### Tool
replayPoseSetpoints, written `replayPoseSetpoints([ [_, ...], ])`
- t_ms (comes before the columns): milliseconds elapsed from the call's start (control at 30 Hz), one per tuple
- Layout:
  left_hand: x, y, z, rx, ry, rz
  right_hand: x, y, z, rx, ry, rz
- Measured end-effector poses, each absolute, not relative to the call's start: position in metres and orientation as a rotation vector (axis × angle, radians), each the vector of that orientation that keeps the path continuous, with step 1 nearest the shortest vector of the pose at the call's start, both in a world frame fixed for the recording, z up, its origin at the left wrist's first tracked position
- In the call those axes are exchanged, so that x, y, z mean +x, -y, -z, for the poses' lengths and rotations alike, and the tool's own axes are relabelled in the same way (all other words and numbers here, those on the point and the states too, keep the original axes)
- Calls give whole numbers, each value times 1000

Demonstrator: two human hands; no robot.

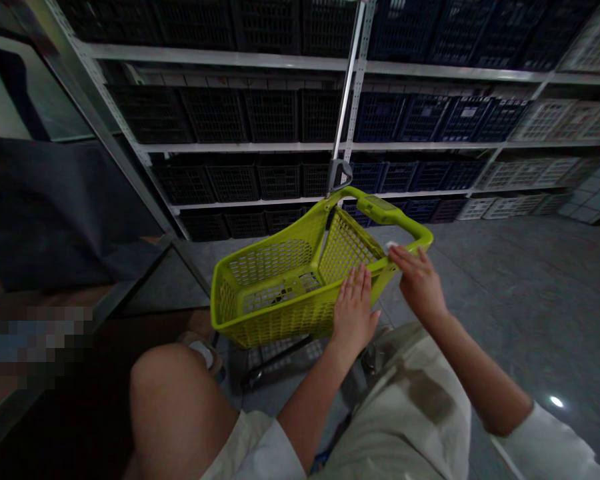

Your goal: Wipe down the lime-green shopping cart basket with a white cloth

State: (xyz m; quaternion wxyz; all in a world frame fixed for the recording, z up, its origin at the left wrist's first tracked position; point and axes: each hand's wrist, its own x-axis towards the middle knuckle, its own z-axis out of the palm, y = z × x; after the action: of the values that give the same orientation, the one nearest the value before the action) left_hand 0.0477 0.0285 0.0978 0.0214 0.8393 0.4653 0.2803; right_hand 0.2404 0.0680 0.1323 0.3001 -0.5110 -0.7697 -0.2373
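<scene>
A yellow-green plastic shopping cart (275, 319) stands in front of my knees, its lattice basket holding nothing that I can see. My left hand (353, 307) lies with fingers stretched out against the cart's near side, by the top rim. At the corner where the handle (420, 235) meets the basket, my right hand (419, 277) is closed on a small white wipe (391, 247), pressed to the rim. Whether the wipe is cloth or paper I cannot tell. A metal pole (347, 87) with a grey holder (339, 175) rises from the cart's far corner.
Behind the cart, white metal shelves (240, 147) carry rows of black crates (220, 115), blue crates (427, 120) and white crates (540, 120). Grey floor tiles (525, 287) stretch to the right. At left stands a metal-framed structure (110, 303) with dark cloth (55, 207).
</scene>
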Motion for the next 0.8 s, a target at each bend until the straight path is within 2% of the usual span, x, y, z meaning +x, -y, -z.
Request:
replayPoseSetpoints([
  [133, 45, -29, -97, 2657, -1459, -835, 232, -64, -131, -1208, 2263, 536],
  [267, 45, -28, -96, 2649, -1430, -882, 274, -86, -150, -1511, 1829, 688],
  [333, 47, -28, -97, 2633, -1457, -868, 268, -85, -148, -1532, 1780, 724],
  [533, 47, -28, -98, 2645, -1487, -815, 215, -63, -126, -1180, 2272, 581],
  [700, 45, -27, -95, 2652, -1426, -882, 283, -91, -153, -1499, 1853, 704],
  [800, 49, -27, -96, 2630, -1456, -872, 277, -87, -150, -1499, 1894, 707],
])
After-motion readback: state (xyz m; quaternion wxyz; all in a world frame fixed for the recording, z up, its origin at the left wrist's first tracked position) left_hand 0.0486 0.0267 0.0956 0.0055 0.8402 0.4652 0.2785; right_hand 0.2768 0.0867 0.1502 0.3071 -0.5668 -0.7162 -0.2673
